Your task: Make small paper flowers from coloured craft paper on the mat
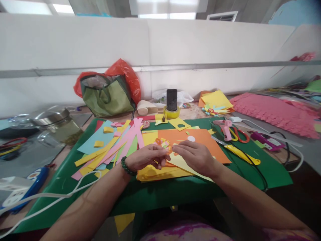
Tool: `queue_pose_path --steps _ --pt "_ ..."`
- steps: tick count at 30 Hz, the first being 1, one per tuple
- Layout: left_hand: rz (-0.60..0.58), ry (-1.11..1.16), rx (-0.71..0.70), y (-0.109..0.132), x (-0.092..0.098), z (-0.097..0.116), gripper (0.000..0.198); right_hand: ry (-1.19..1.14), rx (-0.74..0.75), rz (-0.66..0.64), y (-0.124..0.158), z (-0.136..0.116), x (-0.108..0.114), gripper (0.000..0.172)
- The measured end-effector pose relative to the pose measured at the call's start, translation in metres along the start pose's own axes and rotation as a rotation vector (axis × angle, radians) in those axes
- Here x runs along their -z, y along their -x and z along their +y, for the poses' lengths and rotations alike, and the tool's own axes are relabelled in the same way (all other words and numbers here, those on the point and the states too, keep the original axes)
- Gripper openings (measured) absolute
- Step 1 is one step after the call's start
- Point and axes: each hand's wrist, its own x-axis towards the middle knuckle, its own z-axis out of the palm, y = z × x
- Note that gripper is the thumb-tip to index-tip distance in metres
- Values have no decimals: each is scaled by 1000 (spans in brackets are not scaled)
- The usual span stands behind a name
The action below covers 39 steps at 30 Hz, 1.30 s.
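At the near edge a white cable (pixel 50 201) loops over the green sheet (pixel 263 174) that covers the table, and a yellow scrap (pixel 124 221) hangs off the front. Just beyond it, the left hand (pixel 147 157), with a dark green bead bracelet (pixel 126 166) at the wrist, and the right hand (pixel 195 155) meet fingertip to fingertip. Both are pinched narrow on a small orange paper piece (pixel 169 150) held just above a stack of yellow paper (pixel 155 173) and the near corner of an orange sheet (pixel 203 139). Left of the hands, pink and yellow paper strips (pixel 112 150) lie fanned and overlapping. To the right lies a yellow utility knife (pixel 238 153); behind it are a pink glue gun (pixel 226 129) and red-handled scissors (pixel 240 134), close together. Further back a phone (pixel 172 99) stands upright in a yellow tape roll (pixel 173 113). To the far left a glass jar (pixel 60 129) with a metal lid sits off the sheet, and a green bag (pixel 107 95) leans on the white wall with red plastic (pixel 125 72) behind it
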Motion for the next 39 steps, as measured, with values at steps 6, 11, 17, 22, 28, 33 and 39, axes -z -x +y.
queue_pose_path --steps 6,11,17,22,28,33,39 --pt "102 -104 -57 -1 -3 0 37 -102 -212 104 1 -6 0 25" --pt "148 -175 -113 -1 -8 0 34 -448 -580 14 -9 -17 1 19" --pt "174 -206 -139 2 -9 3 30 -588 -676 23 -13 -21 -4 16" --pt "151 -212 -168 1 -7 0 32 -642 -682 19 -8 -22 -6 20" --pt "56 -261 -103 -3 -6 -4 30 -637 -644 -22 2 -18 -5 22" --pt "71 -272 -88 -3 -7 -3 29 -589 -666 13 5 -18 4 22" --pt "184 -227 -158 0 -4 2 29 -153 -715 28 41 9 27 18"
